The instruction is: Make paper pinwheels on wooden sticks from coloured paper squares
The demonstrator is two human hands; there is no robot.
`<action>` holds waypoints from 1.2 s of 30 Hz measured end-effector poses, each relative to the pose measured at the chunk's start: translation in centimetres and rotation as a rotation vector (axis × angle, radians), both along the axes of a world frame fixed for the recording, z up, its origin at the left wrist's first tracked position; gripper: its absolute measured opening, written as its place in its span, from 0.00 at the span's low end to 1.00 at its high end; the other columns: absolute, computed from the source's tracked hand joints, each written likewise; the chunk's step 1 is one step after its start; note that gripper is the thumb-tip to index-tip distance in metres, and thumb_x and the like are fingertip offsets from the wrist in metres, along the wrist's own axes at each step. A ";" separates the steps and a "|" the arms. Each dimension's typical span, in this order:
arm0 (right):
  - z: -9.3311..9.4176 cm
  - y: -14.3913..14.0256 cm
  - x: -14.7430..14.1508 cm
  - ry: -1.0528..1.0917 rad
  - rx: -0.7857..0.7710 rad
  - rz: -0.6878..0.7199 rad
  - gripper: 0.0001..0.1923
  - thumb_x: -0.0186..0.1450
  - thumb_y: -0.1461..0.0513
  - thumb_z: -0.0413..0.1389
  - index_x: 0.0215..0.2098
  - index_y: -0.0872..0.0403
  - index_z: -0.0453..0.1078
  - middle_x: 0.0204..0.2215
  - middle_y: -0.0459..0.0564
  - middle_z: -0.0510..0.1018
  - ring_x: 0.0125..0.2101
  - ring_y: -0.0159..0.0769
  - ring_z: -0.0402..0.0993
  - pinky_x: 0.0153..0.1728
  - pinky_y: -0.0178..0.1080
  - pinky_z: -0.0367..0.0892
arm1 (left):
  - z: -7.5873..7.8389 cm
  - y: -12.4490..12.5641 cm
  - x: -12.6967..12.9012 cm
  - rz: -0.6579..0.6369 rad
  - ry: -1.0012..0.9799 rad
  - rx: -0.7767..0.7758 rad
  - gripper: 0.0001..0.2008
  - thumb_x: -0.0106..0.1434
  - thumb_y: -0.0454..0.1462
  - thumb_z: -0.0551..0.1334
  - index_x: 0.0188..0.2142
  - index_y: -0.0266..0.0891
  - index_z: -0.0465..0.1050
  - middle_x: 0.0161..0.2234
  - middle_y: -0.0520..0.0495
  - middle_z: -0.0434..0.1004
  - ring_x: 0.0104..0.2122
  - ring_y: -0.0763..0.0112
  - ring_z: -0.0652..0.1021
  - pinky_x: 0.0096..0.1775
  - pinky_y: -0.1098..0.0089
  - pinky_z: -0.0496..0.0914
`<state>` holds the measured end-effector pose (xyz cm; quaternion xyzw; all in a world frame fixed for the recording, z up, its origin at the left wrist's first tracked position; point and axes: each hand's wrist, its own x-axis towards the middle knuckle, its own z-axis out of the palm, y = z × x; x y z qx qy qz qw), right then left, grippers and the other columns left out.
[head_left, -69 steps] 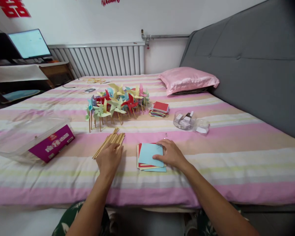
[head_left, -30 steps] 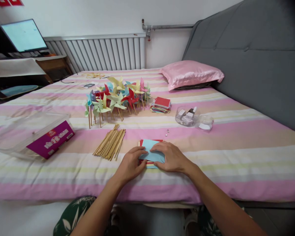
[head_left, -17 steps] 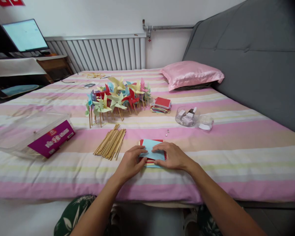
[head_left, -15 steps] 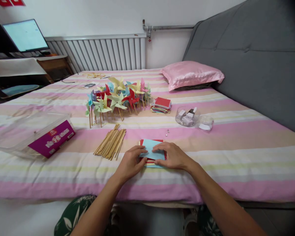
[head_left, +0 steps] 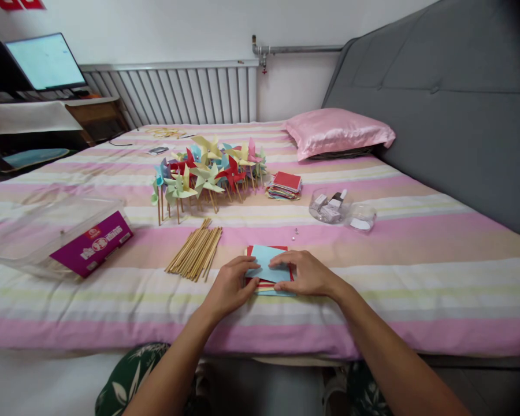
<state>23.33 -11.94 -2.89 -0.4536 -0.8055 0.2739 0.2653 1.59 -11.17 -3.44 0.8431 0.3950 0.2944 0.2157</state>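
A light blue paper square (head_left: 265, 255) lies tilted on top of a small stack of coloured paper (head_left: 269, 289), with red, yellow and blue edges showing. My left hand (head_left: 234, 284) grips the blue square at its left side, fingers on top and thumb at the near edge. From the right, my right hand (head_left: 307, 274) holds the same square in a like way, fingertips resting on its face. What lies under my fingertips is hidden. To the left of my hands is a pile of thin wooden sticks (head_left: 196, 252).
Several paper pinwheels (head_left: 208, 176) stand behind the sticks. A second paper stack (head_left: 286, 184) and a clear round container (head_left: 327, 207) with small boxes lie beyond my hands, its lid (head_left: 362, 219) alongside. A clear plastic box (head_left: 39, 237) is at left, a pink pillow (head_left: 338, 132) far back.
My right hand has shifted very slightly on the blue square. Everything else looks the same.
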 end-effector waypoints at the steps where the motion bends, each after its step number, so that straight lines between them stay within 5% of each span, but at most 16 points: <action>1: 0.0 0.0 0.0 -0.001 -0.002 0.001 0.23 0.49 0.54 0.64 0.42 0.52 0.73 0.40 0.49 0.79 0.35 0.39 0.73 0.37 0.38 0.67 | 0.0 0.0 0.0 0.001 0.000 0.003 0.12 0.54 0.31 0.60 0.39 0.36 0.75 0.43 0.39 0.75 0.44 0.63 0.75 0.47 0.64 0.68; 26: 0.1 0.2 0.4 0.063 -0.093 0.000 0.18 0.52 0.58 0.62 0.42 0.52 0.74 0.38 0.50 0.79 0.35 0.38 0.74 0.36 0.37 0.67 | 0.5 0.1 -0.4 -0.007 -0.006 0.012 0.17 0.51 0.27 0.58 0.40 0.38 0.75 0.45 0.40 0.74 0.46 0.63 0.74 0.48 0.62 0.68; 36: -0.1 0.2 0.6 0.089 -0.130 -0.001 0.20 0.52 0.58 0.62 0.43 0.52 0.73 0.39 0.51 0.79 0.37 0.40 0.74 0.39 0.40 0.68 | 1.0 0.7 -1.5 0.019 -0.017 0.016 0.11 0.54 0.31 0.61 0.37 0.39 0.75 0.39 0.43 0.76 0.40 0.65 0.76 0.43 0.64 0.70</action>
